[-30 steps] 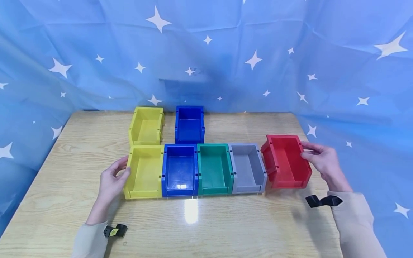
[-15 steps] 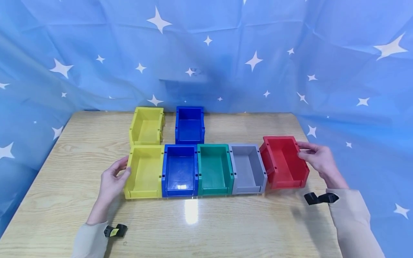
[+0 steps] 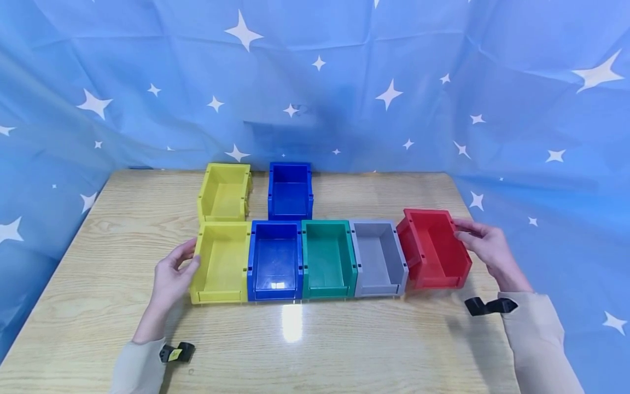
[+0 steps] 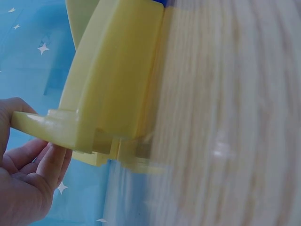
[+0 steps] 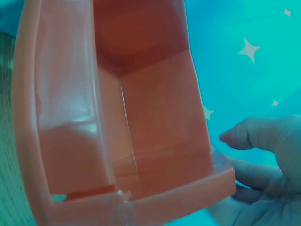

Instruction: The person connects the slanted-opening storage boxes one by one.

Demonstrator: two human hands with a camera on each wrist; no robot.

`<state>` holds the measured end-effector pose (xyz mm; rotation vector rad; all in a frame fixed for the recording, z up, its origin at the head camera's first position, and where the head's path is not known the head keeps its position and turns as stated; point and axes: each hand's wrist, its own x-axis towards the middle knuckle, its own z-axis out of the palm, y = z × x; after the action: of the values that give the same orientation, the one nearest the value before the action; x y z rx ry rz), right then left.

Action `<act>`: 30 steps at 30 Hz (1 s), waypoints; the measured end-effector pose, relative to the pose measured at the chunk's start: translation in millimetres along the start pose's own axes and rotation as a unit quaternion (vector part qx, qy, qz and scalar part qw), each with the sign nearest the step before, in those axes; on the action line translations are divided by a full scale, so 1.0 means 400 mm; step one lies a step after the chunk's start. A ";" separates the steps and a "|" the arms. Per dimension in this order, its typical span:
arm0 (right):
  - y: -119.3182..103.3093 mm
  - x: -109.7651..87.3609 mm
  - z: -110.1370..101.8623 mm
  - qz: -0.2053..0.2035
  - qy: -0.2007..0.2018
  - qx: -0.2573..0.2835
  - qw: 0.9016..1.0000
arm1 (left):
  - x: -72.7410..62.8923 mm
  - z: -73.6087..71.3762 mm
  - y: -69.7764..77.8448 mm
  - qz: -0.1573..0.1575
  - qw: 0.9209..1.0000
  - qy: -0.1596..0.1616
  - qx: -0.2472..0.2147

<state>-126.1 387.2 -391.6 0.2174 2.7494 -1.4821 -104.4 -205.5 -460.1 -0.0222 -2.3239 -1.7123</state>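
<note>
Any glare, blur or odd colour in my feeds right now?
Head view: bright glare on the table in front of the nearer blue bin, plus a small glint inside it; left wrist view: the table's grain looks smeared; right wrist view: strong colour cast, the red bin looking orange-pink and the starry backdrop turquoise.

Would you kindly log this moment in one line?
left hand: grips front yellow bin; right hand: grips red bin; between: front blue bin, green bin, gray bin

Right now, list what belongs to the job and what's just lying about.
In the job, seemingly: red bin, front yellow bin (both held), front blue bin, green bin, gray bin.
Probably just lying about: back yellow bin, back blue bin (both unheld).
</note>
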 end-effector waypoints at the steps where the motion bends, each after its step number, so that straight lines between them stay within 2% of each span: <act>1: -0.005 -0.002 0.005 -0.005 0.010 -0.020 1.000 | -0.001 0.000 0.010 0.001 1.000 -0.001 -0.001; 4: -0.031 -0.012 0.029 -0.046 0.040 -0.090 0.994 | -0.003 0.001 0.030 -0.001 1.000 -0.003 0.003; 6: -0.052 -0.014 0.053 -0.094 0.051 -0.130 0.986 | 0.000 -0.001 0.018 -0.006 1.000 -0.004 0.005; 10: -0.092 -0.009 0.109 -0.190 0.026 -0.157 0.969 | 0.006 -0.004 -0.027 -0.008 1.000 -0.002 0.001; 12: -0.104 -0.007 0.135 -0.217 0.001 -0.180 0.959 | 0.006 -0.004 -0.029 -0.009 1.000 -0.001 -0.003; 14: -0.115 -0.007 0.157 -0.221 -0.031 -0.211 0.952 | 0.005 -0.003 -0.028 -0.009 1.000 -0.001 -0.002; 17: -0.123 -0.006 0.183 -0.205 -0.075 -0.257 0.942 | 0.002 -0.002 -0.021 -0.010 1.000 0.001 0.001; 20: -0.123 -0.002 0.207 -0.183 -0.097 -0.291 0.934 | 0.002 -0.002 -0.031 -0.011 1.000 0.003 0.006; 23: -0.113 0.003 0.229 -0.175 -0.103 -0.306 0.930 | 0.001 -0.001 -0.030 -0.010 1.000 0.003 0.010; 26: -0.099 0.004 0.246 -0.174 -0.097 -0.297 0.934 | 0.002 -0.001 -0.035 -0.013 1.000 0.001 0.010; 30: -0.082 0.010 0.263 -0.184 -0.084 -0.297 0.933 | 0.004 -0.002 -0.044 -0.018 1.000 0.003 0.005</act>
<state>-139.9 282.6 -422.8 -0.4315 3.0317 -0.5858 -108.8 -211.9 -476.1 0.0263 -2.3425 -1.7159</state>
